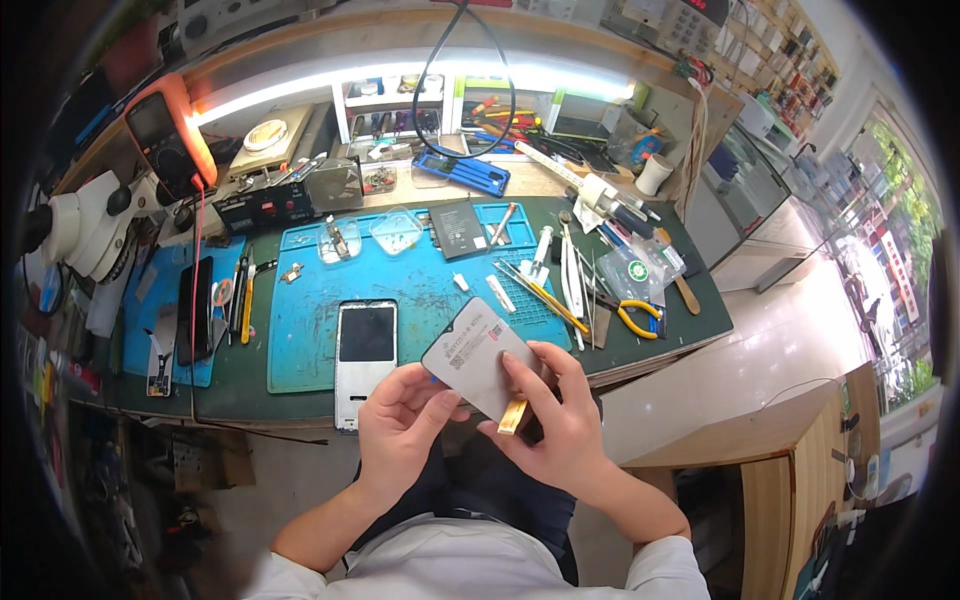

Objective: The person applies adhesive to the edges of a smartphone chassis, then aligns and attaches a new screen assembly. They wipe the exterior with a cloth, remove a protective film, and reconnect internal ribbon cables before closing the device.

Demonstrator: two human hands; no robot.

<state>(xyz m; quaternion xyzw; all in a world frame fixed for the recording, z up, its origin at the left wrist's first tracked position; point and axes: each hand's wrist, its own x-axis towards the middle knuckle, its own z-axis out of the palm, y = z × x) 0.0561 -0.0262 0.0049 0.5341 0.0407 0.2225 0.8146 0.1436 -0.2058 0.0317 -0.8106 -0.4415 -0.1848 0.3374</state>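
Observation:
Above my lap, just off the bench's front edge, I hold a phone screen panel [470, 342] tilted, its grey face carrying printed marks. A gold flex cable [513, 416] sticks out from its lower end. My left hand [405, 412] pinches the panel's lower left edge between thumb and fingers. My right hand [556, 412] grips the right side, with fingertips lying on the grey face and the thumb near the cable. Left of the panel, an opened phone frame [353, 382] with a dark rectangle in its upper part lies at the blue mat's [300, 345] front edge.
A black battery [458, 231] and small clear boxes [396, 231] lie further back on the mat. To the right are tweezers, a brush and yellow-handled pliers [638, 319]. A dark phone [194, 312], a microscope [95, 228] and an orange multimeter [172, 135] stand left.

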